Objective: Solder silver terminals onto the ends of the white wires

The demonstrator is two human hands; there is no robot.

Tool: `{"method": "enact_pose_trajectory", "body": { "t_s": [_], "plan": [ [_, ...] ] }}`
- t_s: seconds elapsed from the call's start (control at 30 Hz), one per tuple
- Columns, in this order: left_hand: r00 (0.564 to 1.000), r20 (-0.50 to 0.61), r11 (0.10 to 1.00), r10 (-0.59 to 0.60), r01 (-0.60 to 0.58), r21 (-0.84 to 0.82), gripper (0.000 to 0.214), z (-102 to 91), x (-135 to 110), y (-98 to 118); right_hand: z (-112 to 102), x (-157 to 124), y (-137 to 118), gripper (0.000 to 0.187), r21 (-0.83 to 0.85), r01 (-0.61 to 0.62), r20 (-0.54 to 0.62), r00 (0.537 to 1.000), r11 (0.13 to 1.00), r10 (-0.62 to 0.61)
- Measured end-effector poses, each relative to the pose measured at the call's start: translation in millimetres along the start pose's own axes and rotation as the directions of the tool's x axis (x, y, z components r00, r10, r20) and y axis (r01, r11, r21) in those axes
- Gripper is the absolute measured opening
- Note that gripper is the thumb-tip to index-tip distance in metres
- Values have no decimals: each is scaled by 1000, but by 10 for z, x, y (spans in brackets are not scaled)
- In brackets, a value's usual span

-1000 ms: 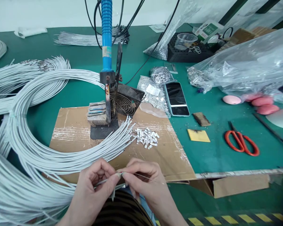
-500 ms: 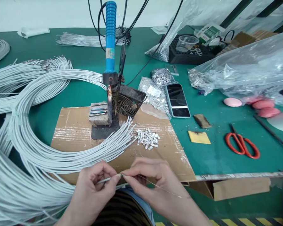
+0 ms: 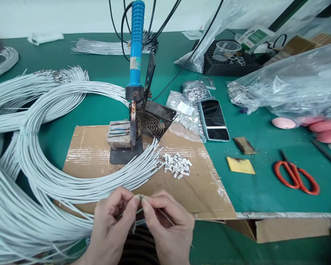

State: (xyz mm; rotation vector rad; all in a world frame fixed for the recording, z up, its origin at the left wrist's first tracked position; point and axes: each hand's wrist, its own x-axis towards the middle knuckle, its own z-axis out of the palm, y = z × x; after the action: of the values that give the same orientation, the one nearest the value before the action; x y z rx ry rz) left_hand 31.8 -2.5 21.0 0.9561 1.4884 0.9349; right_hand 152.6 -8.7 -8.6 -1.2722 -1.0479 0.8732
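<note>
Both hands [image 3: 109, 224] [image 3: 168, 224] pinch wire [image 3: 141, 197]; bags [image 3: 185, 108] hold silvery pieces [image 3: 194, 90].

The green bench [image 3: 255, 197] carries cardboard [image 3: 201, 191], phone [image 3: 214, 118] and scissors [image 3: 293, 170].

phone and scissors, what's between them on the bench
Between the phone and the scissors, the head view shows a brown pad and a yellow pad.
</note>
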Motion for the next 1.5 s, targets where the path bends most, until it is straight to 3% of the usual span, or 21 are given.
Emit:
{"method": "enact_pose_trajectory", "body": {
  "t_s": [0.13, 0.3, 0.37, 0.47, 0.6, 0.73, 0.87, 0.93, 1.03, 1.17, 1.3, 1.5],
  "plan": [
    [1000, 23, 995, 8, -5, -99, 24, -9, 34, -34, 17, -44, 41, 22, -92, 167, -7, 986, 982, -168],
    [999, 0, 990, 45, -44, -136, 10, -4, 72, 2, -56, 67, -8, 27, -164, 313, 84, 949, 935, -303],
    [999, -32, 993, 7, -11, -114, 11, -3, 75, 59, -111, 123, -30, 24, -148, 307, 159, 946, 940, -284],
    [997, -51, 996, -51, 47, -81, 13, -2, 74, 150, -210, 233, -71, 18, -94, 167, 286, 949, 981, -134],
    [995, -15, 994, -98, 97, -57, 16, -14, 80, 217, -286, 384, -114, 37, -67, -14, 423, 905, 998, 41],
    [993, 56, 991, -105, 109, -74, 18, -62, 111, 174, -241, 408, -83, 31, -88, 79, 515, 857, 993, -22],
    [982, 167, 993, -85, 98, -72, 18, -114, 176, 60, -113, 274, 24, 25, -159, 396, 384, 869, 904, -313],
    [977, 197, 991, -83, 101, -82, 18, -119, 207, 31, -72, 218, 75, 24, -234, 479, 303, 863, 846, -404],
    [978, 181, 989, -107, 124, -84, 21, -115, 242, 54, -165, 244, 140, 24, -332, 452, 219, 891, 828, -399],
    [981, 122, 980, -154, 167, -108, 25, -133, 276, 142, -603, 441, 275, 21, -549, 344, 80, 929, 762, -361],
    [983, 69, 969, -173, 182, -165, 25, -136, 286, 184, -984, 547, 453, 6, -701, 362, 111, 906, 615, -408],
    [983, 50, 967, -177, 183, -177, 23, -112, 296, 179, -1027, 462, 472, 16, -689, 552, 323, 814, 470, -483]
  ]
}}
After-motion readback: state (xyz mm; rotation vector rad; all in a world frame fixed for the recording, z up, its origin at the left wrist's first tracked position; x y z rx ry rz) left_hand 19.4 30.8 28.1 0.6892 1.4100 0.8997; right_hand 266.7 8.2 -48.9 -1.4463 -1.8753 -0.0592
